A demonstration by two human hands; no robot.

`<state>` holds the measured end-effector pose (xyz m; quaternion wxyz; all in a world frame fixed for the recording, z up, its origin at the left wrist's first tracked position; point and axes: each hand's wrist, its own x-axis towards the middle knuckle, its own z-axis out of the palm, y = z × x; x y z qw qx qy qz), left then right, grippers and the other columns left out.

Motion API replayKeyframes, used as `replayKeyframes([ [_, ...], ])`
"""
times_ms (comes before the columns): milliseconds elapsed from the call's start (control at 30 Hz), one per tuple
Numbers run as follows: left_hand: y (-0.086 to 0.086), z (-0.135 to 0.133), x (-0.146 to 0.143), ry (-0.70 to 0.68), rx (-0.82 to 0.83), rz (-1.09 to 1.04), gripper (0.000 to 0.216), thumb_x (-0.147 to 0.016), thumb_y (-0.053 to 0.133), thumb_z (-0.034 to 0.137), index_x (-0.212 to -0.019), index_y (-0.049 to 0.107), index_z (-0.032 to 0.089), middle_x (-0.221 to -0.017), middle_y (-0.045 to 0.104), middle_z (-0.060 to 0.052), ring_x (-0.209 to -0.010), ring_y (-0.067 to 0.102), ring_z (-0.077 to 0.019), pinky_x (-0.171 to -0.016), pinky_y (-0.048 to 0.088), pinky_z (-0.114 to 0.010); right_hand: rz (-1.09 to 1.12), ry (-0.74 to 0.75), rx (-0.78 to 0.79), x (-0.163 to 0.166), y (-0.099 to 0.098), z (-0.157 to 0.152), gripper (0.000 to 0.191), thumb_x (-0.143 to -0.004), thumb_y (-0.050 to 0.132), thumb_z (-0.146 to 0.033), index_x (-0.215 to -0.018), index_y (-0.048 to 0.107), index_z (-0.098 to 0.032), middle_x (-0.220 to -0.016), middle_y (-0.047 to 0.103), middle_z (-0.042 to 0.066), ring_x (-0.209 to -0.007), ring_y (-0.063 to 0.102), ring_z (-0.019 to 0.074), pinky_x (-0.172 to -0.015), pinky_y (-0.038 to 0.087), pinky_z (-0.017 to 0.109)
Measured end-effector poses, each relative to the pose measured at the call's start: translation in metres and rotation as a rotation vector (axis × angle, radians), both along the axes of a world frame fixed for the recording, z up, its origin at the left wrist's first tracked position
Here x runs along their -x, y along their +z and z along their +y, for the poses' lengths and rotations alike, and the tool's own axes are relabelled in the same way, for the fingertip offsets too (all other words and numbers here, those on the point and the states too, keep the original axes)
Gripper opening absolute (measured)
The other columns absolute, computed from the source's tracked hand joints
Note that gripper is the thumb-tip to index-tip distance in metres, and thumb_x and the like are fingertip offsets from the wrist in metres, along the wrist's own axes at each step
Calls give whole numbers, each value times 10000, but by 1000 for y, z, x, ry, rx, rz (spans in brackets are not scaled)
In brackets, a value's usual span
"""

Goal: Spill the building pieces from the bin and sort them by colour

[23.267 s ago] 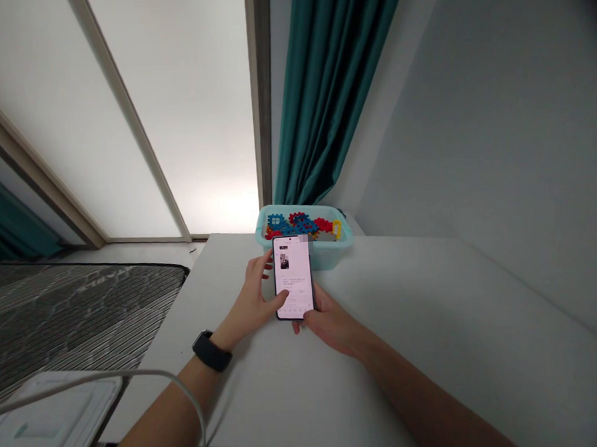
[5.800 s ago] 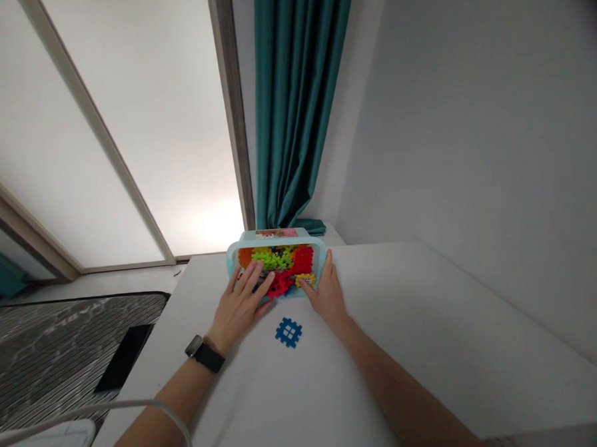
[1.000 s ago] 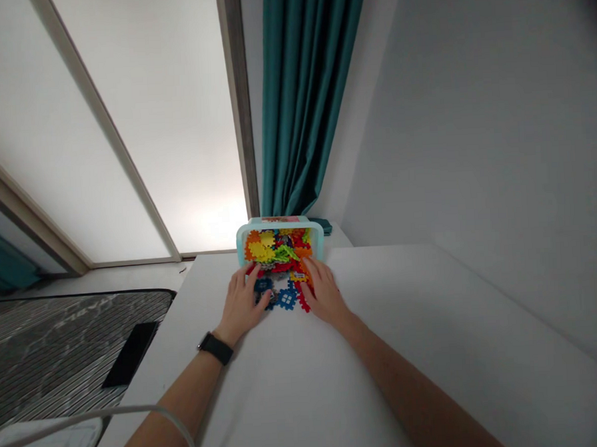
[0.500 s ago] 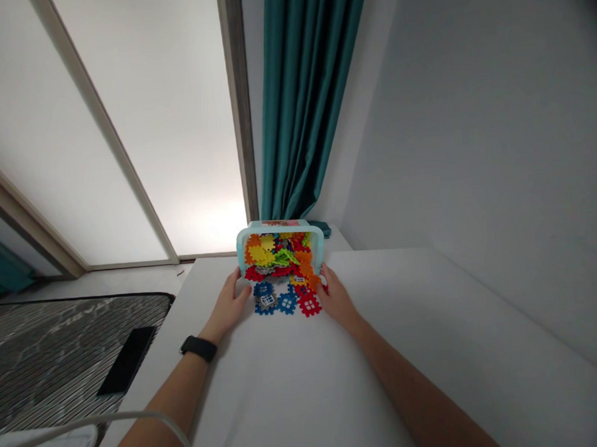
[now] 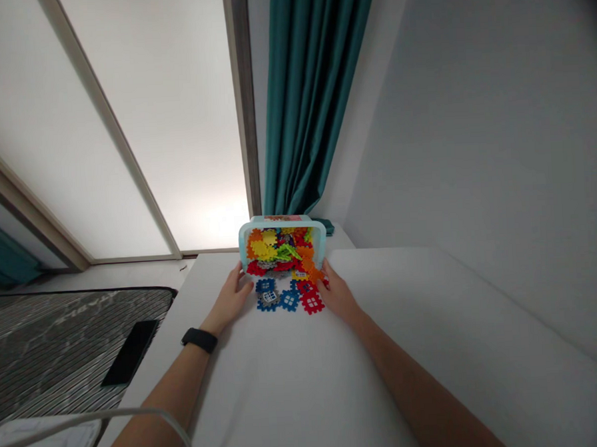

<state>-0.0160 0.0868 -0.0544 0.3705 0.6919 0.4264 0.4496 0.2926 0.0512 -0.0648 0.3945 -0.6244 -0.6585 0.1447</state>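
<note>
A pale blue plastic box (image 5: pixel 243 243) is tipped toward me on the table, its mouth facing me. Inside lie yellow building pieces (image 5: pixel 262 249), green, orange, red and grey ones. My left hand (image 5: pixel 231 295) grips the box's left side, and my right hand (image 5: pixel 338 292) holds its right side near the lower corner. In front of the mouth, blue toothed pieces (image 5: pixel 289 300) and red toothed pieces (image 5: pixel 313 303) with window cut-outs lie on the table. A small grey window piece (image 5: pixel 269 297) rests on the blue ones. The fingers behind the box are hidden.
The white table (image 5: pixel 297 383) meets a grey wall at the right. To the left, a black phone (image 5: pixel 130 353) lies on a grey striped surface (image 5: pixel 60 356). A white cable (image 5: pixel 153 411) loops across the lower left. A teal curtain (image 5: pixel 316 96) hangs behind the box.
My view has shifted slightly, so the scene sits a little higher and to the right. Both hands stay on the box, and the pieces look unchanged.
</note>
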Motion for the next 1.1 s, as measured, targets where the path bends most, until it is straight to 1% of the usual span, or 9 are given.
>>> replayKeyframes([
  [67, -1, 1, 1, -6, -13, 4, 690, -920, 573, 321, -1552, 304, 257, -1591, 382, -120, -1402, 455, -294, -1200, 316, -498, 17, 15, 4, -1, 2, 0, 744, -901, 483, -222, -1598, 222, -203, -1361, 652, 90, -1188, 655, 255, -1032, 511, 393],
  [167, -1, 1, 0, -10, -70, 92, 696, -931, 543, 302, -1569, 271, 240, -1584, 386, -135, -1403, 456, -295, -1202, 310, -500, 34, 2, 10, -3, 5, 1, 717, -902, 475, -227, -1586, 262, -221, -1310, 685, 75, -1166, 670, 249, -1017, 518, 369],
  [333, -3, -3, -11, -61, -126, 220, 762, -888, 564, 266, -1581, 252, 205, -1575, 401, -138, -1429, 426, -296, -1218, 295, -464, 44, -165, 6, -13, 4, 5, 642, -889, 476, -262, -1523, 388, -215, -1239, 719, 86, -1164, 671, 257, -1019, 512, 393],
  [467, -5, -8, -24, -83, -162, 279, 801, -862, 575, 253, -1588, 240, 191, -1608, 349, -142, -1469, 363, -308, -1225, 281, -465, 44, -202, 14, -20, 5, 5, 605, -898, 451, -279, -1494, 413, -185, -1131, 754, 95, -1101, 700, 246, -977, 532, 380],
  [633, -2, -15, -31, -95, -204, 332, 819, -864, 535, 217, -1601, 182, 158, -1632, 294, -157, -1497, 308, -314, -1222, 274, -498, 28, -212, 51, -22, 11, 5, 547, -897, 438, -292, -1436, 467, -203, -1200, 730, 90, -1112, 694, 246, -963, 532, 394],
  [767, 1, -20, -32, -100, -234, 342, 810, -878, 508, 188, -1607, 157, 170, -1647, 265, -143, -1505, 292, -298, -1227, 271, -488, 6, -229, 78, -24, 13, 6, 469, -897, 441, -302, -1349, 538, -219, -1182, 735, 88, -1086, 696, 250, -948, 527, 382],
  [900, 3, -21, -36, -102, -248, 329, 795, -875, 493, 176, -1603, 175, 155, -1639, 279, -151, -1504, 293, -298, -1227, 280, -484, -25, -267, 106, -27, 12, 10, 423, -898, 447, -343, -1270, 597, -209, -1117, 748, 112, -1042, 700, 275, -930, 524, 394],
  [967, 3, -20, -38, -104, -251, 316, 789, -871, 491, 171, -1600, 189, 147, -1640, 274, -150, -1506, 287, -293, -1233, 276, -472, -35, -276, 120, -28, 12, 11, 426, -896, 440, -352, -1258, 609, -202, -1108, 749, 120, -1016, 705, 286, -913, 532, 417],
  [1100, 1, -16, -39, -78, -227, 278, 770, -878, 490, 180, -1592, 207, 130, -1635, 273, -167, -1512, 271, -296, -1238, 262, -472, -44, -263, 118, -27, 13, 14, 468, -895, 428, -345, -1305, 591, -185, -1213, 719, 131, -1068, 695, 300, -939, 533, 463],
])
